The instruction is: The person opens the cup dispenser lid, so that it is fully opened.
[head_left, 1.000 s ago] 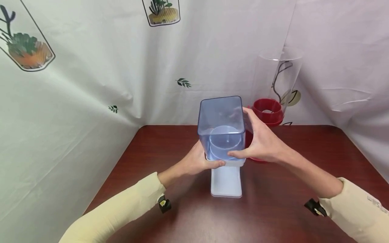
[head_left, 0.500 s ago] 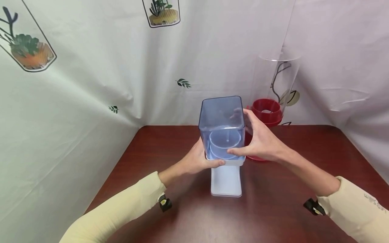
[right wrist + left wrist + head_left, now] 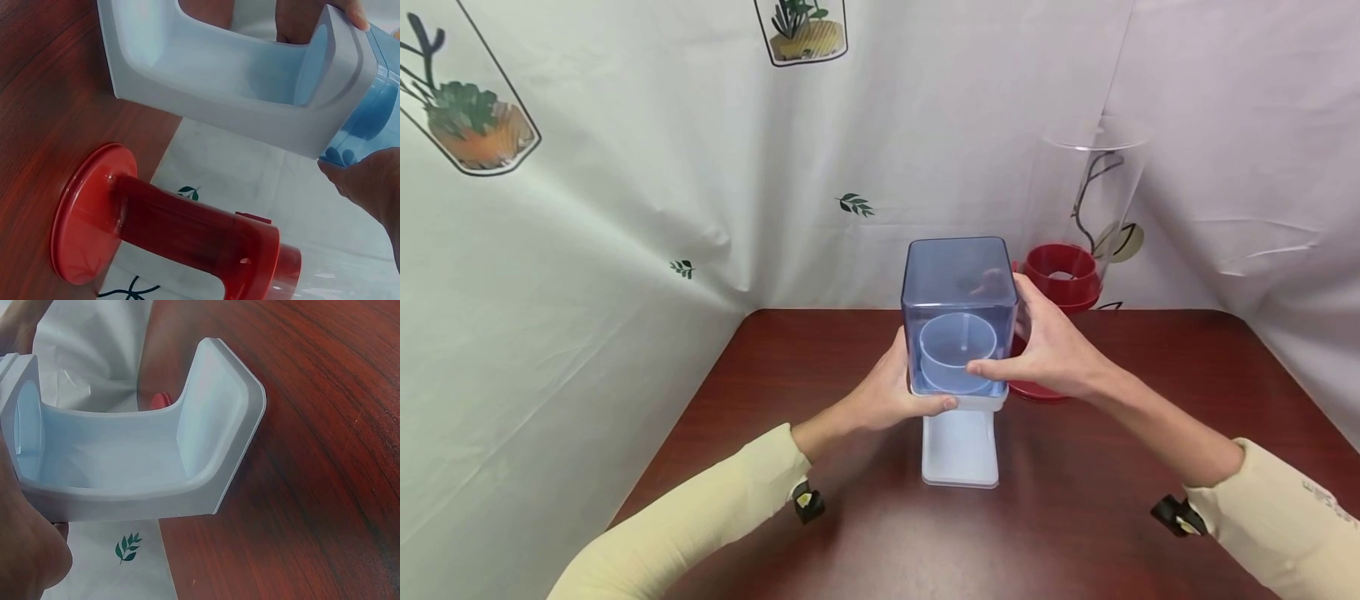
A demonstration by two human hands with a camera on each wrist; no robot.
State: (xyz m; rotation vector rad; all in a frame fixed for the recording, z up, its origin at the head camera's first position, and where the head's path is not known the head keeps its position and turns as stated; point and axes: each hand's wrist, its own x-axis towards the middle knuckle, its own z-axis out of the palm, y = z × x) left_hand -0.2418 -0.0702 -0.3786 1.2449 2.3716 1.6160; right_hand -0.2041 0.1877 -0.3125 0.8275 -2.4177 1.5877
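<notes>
A see-through blue square container [image 3: 958, 271] sits on a white stand [image 3: 960, 454] with a flat foot, near the middle of the table. A round ring shows inside the container's lower part. My left hand [image 3: 883, 396] grips the stand's white top collar from the left, thumb across its front; its fingers are hidden behind. From the right, my right hand [image 3: 1048, 346] holds the container, thumb on the front wall and fingers round the far side. In the left wrist view the white stand [image 3: 119, 450] shows its curved back and foot.
Behind my right hand stands a red stand [image 3: 1060, 279] with a tall clear cylinder [image 3: 1086, 192] on top. Its round red base [image 3: 87, 212] shows on the table in the right wrist view. A white printed cloth [image 3: 625, 208] hangs behind the dark red table [image 3: 820, 350].
The blue container has twisted and shifted slightly right on the stand and now lines up squarely with it. My right hand moved a little with it; my left hand stays on the collar.
</notes>
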